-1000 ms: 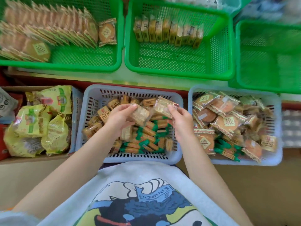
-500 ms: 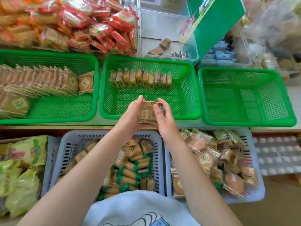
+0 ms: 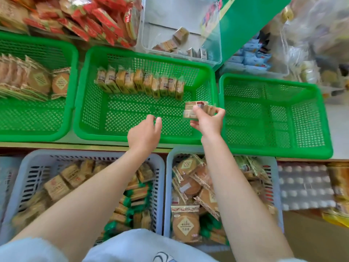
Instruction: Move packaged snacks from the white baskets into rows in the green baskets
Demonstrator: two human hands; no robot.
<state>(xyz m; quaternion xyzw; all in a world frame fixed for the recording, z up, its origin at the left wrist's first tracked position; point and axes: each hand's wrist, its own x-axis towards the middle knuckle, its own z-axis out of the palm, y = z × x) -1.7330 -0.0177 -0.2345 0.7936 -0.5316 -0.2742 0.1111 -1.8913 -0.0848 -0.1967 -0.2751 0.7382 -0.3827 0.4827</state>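
My right hand grips a small stack of square wrapped snack packs above the right side of the middle green basket. A row of the same packs stands on edge along that basket's far wall. My left hand hovers over the basket's near rim, fingers loosely curled, holding nothing. Below my arms are two white baskets: the left white basket holds square packs and green-ended bars, and the right white basket holds round wrapped cakes.
The left green basket holds rows of round cakes. The right green basket has nothing in it. Red snack bags and a clear bin sit behind. An egg-like tray lies at the right.
Both hands lifted packs from the left white basket up to the middle green basket. The left hand has let go, and the right hand carried the stack to the right.
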